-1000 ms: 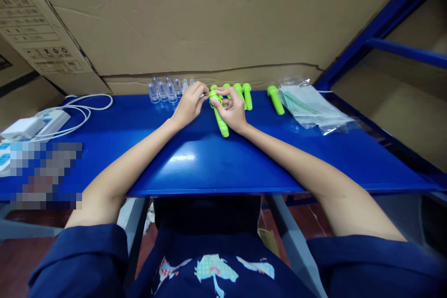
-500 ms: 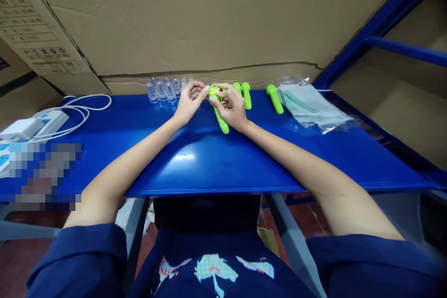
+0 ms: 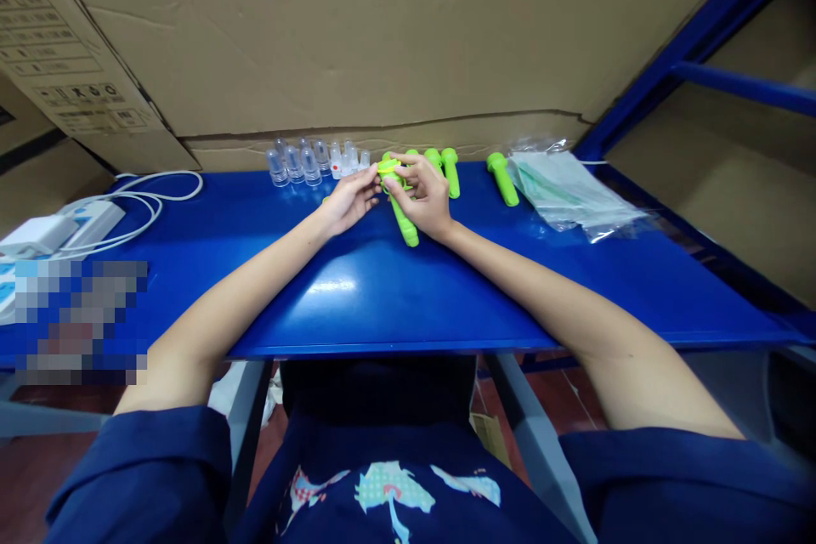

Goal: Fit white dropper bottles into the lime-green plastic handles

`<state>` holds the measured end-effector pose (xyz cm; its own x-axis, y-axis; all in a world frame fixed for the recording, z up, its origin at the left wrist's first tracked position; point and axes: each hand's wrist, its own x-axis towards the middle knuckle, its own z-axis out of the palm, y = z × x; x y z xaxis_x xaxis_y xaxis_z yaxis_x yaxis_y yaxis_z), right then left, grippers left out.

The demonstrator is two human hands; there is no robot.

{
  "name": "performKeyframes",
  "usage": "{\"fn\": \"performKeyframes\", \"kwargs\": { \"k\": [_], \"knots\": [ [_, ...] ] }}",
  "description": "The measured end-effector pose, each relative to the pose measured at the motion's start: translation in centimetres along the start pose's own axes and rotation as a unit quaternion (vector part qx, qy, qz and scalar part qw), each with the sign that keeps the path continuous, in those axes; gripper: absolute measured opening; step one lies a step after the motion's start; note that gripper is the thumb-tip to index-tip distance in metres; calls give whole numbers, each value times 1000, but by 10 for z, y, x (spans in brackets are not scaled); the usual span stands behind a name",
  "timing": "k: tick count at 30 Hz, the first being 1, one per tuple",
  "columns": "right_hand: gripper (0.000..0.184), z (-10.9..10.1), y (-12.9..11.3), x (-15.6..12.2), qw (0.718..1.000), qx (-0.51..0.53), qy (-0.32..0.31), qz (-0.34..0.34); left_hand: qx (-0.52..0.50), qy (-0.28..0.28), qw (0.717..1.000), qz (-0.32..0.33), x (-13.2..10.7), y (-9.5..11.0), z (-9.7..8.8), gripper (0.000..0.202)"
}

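A lime-green flashlight-shaped piece [image 3: 404,223] is tilted above the blue tabletop, its wide yellow-green head up and its handle pointing down towards me. My right hand [image 3: 426,194] is closed around the head from the right. From the left, my left hand [image 3: 349,202] has thumb and fingertips at the rim of the head, the other fingers loosely curled. Behind my right hand stand several more green flashlight-shaped pieces [image 3: 450,173], partly hidden. Left of them, near my left hand, are several clear plastic bottle-like pieces [image 3: 309,165] and some smaller clear ones [image 3: 349,158], one with a red dot.
Another green piece [image 3: 503,179] lies at the right beside a clear plastic bag [image 3: 567,187] with pale contents. A white power strip [image 3: 95,221] with a looped cable sits at the left, near a pixelated patch. Cardboard [image 3: 382,34] walls off the back; a blue frame [image 3: 694,42] rises at right.
My left hand has turned and dropped slightly, its fingers now lower at the head's rim, uncovering the smaller clear pieces behind. My right hand stays on the green piece.
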<state>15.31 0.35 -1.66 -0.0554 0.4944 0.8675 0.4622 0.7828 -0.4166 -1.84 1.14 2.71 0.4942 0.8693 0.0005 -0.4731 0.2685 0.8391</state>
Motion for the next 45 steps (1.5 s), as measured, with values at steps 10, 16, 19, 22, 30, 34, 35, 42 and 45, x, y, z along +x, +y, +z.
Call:
{"fn": "performKeyframes", "kwargs": {
  "k": [10,16,19,22,30,34,35,42,45],
  "knots": [
    [33,-6,-9,2,998,-45,-14,-44,-8,-18,1000,-21,-3,7,2,21],
    [36,-6,-5,2,997,-40,-24,-66,37,-52,998,-18,-2,15,-2,23],
    [38,-7,-5,2,996,-50,-30,-68,51,-81,995,-21,-2,19,-6,21],
    [44,-6,-5,2,996,-61,-35,-59,34,-104,994,-22,-2,19,-8,19],
    [49,0,-8,0,999,-7,-34,-12,28,-86,996,-23,-4,15,-7,11],
    [49,0,-8,0,1000,6,-6,8,59,-37,997,42,-7,10,-2,17],
    [50,1,-7,-1,1000,11,0,10,74,-39,995,53,-7,8,-1,25],
    [57,0,-8,-1,999,-8,10,47,176,-29,979,97,1,-3,-2,22],
    [55,-2,-10,2,999,-33,18,25,185,-8,977,109,5,-10,-3,24]
  ]
}}
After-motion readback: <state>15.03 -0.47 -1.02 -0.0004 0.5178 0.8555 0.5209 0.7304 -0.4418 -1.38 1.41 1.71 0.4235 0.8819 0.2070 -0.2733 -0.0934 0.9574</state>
